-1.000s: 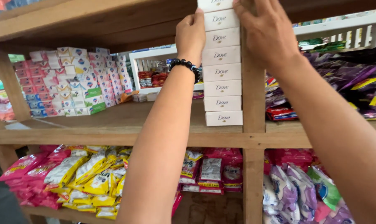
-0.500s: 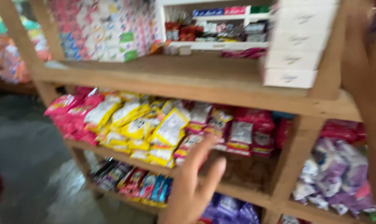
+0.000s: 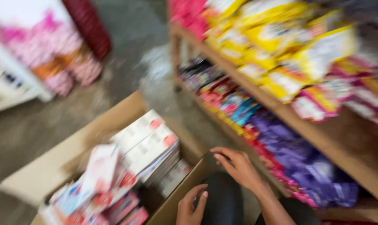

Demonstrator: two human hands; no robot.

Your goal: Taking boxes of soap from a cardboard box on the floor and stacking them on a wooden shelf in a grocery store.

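The view is blurred. An open cardboard box [image 3: 93, 133] stands on the floor at lower left. It holds stacks of flat white cartons with red spots [image 3: 149, 146] and pink and blue packets [image 3: 101, 187]. My left hand [image 3: 192, 207] rests on the near flap of the box with its fingers loosely together and nothing in it. My right hand [image 3: 239, 166] lies at the flap's upper corner, fingers apart, holding nothing. Below and between the hands is my dark-clothed knee [image 3: 222, 196].
A wooden shelf unit [image 3: 322, 137] runs along the right, its tiers filled with yellow [image 3: 280, 50], pink and purple snack packets [image 3: 305, 166]. A white stand with pink packets [image 3: 51, 62] is at upper left. Grey concrete floor [image 3: 126, 62] lies between them.
The view has swung down from the upper shelves to the floor. Both hands left the stack of white cartons on the shelf and came down to the cardboard box.
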